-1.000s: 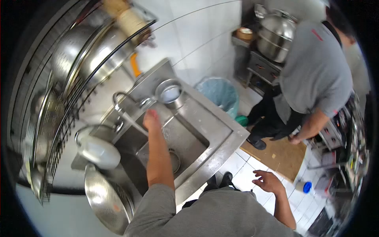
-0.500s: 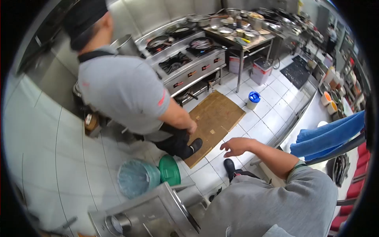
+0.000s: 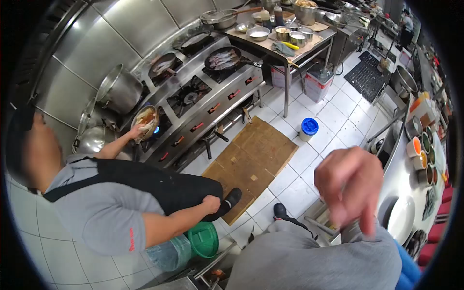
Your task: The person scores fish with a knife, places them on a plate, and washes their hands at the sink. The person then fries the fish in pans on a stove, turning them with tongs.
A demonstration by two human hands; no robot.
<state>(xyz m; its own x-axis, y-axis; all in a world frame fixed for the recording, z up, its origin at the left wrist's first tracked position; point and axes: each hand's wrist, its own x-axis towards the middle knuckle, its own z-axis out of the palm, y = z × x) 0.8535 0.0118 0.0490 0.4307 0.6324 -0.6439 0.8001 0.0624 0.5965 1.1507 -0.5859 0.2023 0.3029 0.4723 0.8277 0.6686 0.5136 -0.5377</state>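
Note:
My right hand [image 3: 349,186] is raised close to the camera, over the floor between the stove and the counter. Some of its fingers are curled and one points downward, slightly blurred; nothing shows in its grasp. My left hand is out of the picture. Nearest beneath the raised hand are my grey sleeve and the steel counter [image 3: 382,212], which carries a white oval plate [image 3: 401,220]. On the tiles beyond stands a white bucket with a blue lid [image 3: 309,126].
A co-worker [image 3: 113,203] at left holds a pan of food [image 3: 146,121] over a lit burner. The stove [image 3: 193,137] bears several pans. Cardboard [image 3: 258,162] covers part of the floor. A green bin lid [image 3: 203,240] is low centre. Bowls and bottles crowd the prep table [image 3: 324,36].
My right hand has risen toward the camera from low over the floor. The view has shifted, bringing the co-worker's pan into sight. The co-worker now appears farther left and lower.

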